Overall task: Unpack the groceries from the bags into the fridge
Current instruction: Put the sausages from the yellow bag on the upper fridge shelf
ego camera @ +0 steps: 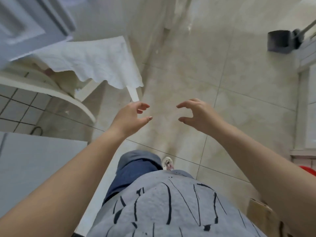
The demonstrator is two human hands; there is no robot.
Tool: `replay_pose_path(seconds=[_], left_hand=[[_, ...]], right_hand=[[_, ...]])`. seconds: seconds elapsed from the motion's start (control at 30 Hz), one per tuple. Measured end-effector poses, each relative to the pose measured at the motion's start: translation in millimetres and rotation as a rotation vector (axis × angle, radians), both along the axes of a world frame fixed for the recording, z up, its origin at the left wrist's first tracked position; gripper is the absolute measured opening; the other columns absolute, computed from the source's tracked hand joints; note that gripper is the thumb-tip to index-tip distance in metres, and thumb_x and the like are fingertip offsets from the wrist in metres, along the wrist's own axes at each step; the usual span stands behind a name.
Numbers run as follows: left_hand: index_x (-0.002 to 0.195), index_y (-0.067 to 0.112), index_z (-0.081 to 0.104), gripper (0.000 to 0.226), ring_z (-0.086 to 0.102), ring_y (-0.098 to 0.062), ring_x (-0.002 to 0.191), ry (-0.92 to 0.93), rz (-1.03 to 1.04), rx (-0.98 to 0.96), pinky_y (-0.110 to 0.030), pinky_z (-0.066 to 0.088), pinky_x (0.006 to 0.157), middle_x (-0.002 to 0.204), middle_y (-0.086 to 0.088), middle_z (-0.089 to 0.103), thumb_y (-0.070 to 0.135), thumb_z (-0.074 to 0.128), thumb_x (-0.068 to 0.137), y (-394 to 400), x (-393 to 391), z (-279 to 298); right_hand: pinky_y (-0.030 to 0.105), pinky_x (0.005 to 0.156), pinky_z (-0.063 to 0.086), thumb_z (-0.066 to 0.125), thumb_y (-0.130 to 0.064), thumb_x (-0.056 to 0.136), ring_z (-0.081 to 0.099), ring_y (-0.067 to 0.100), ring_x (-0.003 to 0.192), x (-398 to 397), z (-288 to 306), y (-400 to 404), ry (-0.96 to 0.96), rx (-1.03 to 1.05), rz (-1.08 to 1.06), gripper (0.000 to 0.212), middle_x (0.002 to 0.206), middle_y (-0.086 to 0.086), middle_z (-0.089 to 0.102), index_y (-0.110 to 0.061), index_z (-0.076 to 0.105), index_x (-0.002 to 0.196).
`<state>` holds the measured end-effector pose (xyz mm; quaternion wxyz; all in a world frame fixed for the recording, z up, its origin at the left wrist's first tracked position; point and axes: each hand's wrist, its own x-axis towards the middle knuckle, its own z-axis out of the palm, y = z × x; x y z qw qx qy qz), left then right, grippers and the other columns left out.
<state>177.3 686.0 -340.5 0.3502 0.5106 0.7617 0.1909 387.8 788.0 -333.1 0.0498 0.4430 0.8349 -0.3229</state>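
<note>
My left hand (131, 117) and my right hand (195, 113) reach out in front of me over the tiled floor, both empty, fingers loosely curved and facing each other with a gap between them. No grocery bag or food item shows in the head view. A white appliance surface (34, 161), possibly the fridge, stands at the lower left; I cannot tell for sure.
A table with a white cloth (95, 60) stands at the upper left, one white leg (133, 94) just beyond my left hand. A dark dustpan (278, 41) leans at the upper right. White cabinets (306, 100) line the right. A cardboard box (261, 211) sits at the lower right.
</note>
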Motion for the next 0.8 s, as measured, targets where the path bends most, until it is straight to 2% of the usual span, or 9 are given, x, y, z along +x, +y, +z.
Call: replay_pose_path(seconds=[0.17,0.43,0.57,0.67,0.8], left_hand=[[0.119,0.018,0.059,0.040,0.060,-0.012,0.104,-0.034,-0.029,-0.010,-0.032,0.048,0.092,0.119,0.000,0.062,0.031,0.070,0.082,91,4,-9],[0.116,0.013,0.061,0.038,0.061,-0.017,0.102,-0.080,0.009,0.066,-0.033,0.048,0.091,0.114,-0.004,0.064,0.023,0.072,0.081,277,-41,-11],[0.115,0.013,0.061,0.037,0.061,-0.019,0.103,-0.069,0.020,0.062,-0.032,0.047,0.092,0.115,-0.005,0.064,0.023,0.072,0.081,361,-75,-6],[0.115,0.016,0.061,0.037,0.061,-0.017,0.103,-0.037,0.028,0.051,-0.032,0.047,0.092,0.116,-0.003,0.063,0.025,0.071,0.081,409,-98,-3],[0.117,0.017,0.061,0.038,0.061,-0.016,0.103,0.025,0.076,0.064,-0.028,0.045,0.089,0.118,-0.002,0.062,0.025,0.071,0.081,470,-124,-2]], right_hand=[[0.037,0.090,0.047,0.069,-0.032,0.082,0.054,0.019,0.112,4,-8,77,0.003,-0.001,-0.043,0.042,0.125,-0.001,0.055,-0.028,0.058,0.122],[0.028,0.084,0.043,0.070,-0.030,0.082,0.055,0.019,0.112,-53,-6,249,0.042,0.050,-0.064,0.042,0.123,0.001,0.055,-0.026,0.059,0.122],[0.032,0.087,0.046,0.069,-0.031,0.082,0.054,0.020,0.113,-84,9,333,0.017,0.076,-0.027,0.042,0.122,0.000,0.055,-0.027,0.058,0.122],[0.027,0.085,0.043,0.069,-0.029,0.083,0.054,0.020,0.113,-106,19,390,0.018,0.099,0.015,0.042,0.124,0.001,0.055,-0.025,0.058,0.123],[0.033,0.088,0.046,0.069,-0.031,0.083,0.053,0.021,0.113,-143,17,465,-0.002,0.141,0.124,0.043,0.124,0.000,0.054,-0.027,0.057,0.124]])
